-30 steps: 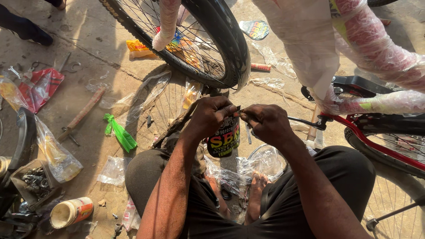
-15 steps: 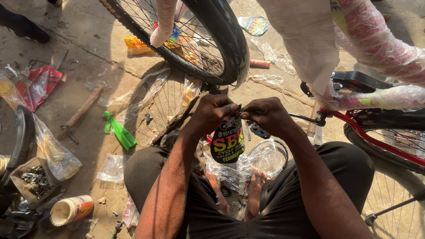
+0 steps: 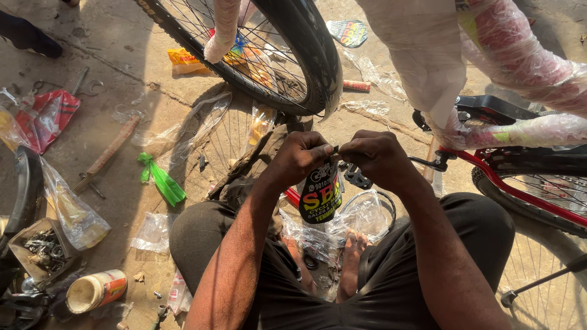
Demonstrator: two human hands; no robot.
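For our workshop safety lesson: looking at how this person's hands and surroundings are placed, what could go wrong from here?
1. The left hand and right hand pinch a black printed flap by its top edge; it might slip.
2. The big wheel stands close above the hands; it could tip onto them.
3. Plastic bags lie by bare feet; small parts could vanish there.

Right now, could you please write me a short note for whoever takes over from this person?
Left hand and right hand meet at chest height, fingers pinching the top of a black mudflap that hangs between them. It hangs just below the black front tyre. A pedal lies on the ground under the hands; a box of small parts sits far left. The mudflap does not look fixed yet; fixing remains.
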